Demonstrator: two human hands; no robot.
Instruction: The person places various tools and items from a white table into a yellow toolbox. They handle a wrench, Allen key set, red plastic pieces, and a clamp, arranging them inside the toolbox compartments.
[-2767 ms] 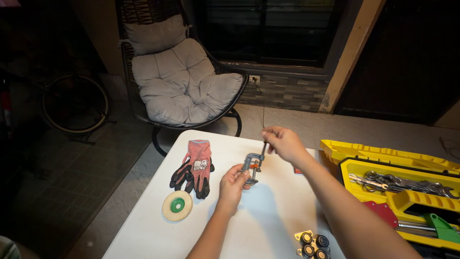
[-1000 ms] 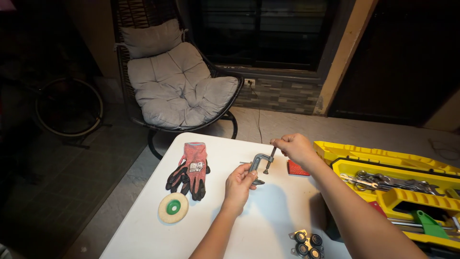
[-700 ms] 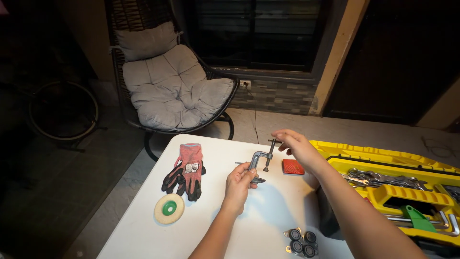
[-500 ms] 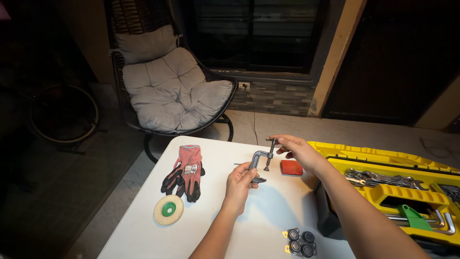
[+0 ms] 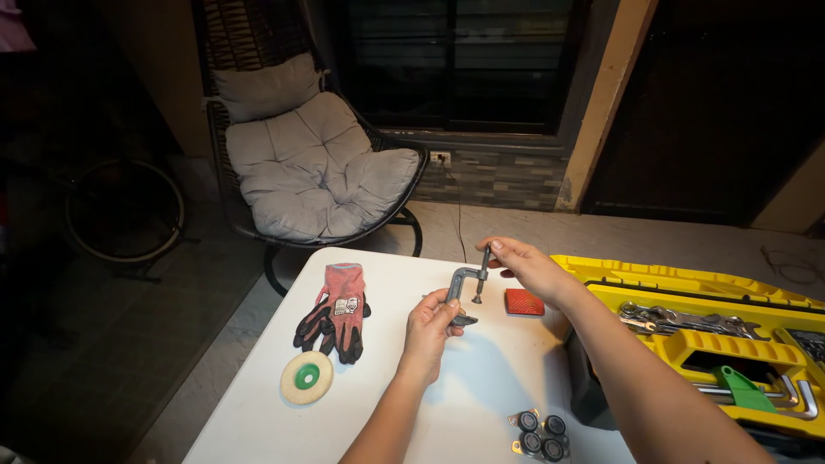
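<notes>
While a white rectangular label marks the red gloves [image 5: 337,311] at 9 o'clock, the left hand [image 5: 432,326] grips the grey C-clamp [image 5: 464,295]; right hand [image 5: 526,267] pinches its screw above the table [image 5: 258,404].

A pair of red-and-black work gloves [image 5: 337,311] lies on the white table [image 5: 481,378], near a round felt polishing disc [image 5: 306,377] with a green centre. A small red block [image 5: 523,302], four black casters [image 5: 538,434], an open yellow toolbox [image 5: 713,335] and a grey-cushioned chair [image 5: 314,163] surround them.
</notes>
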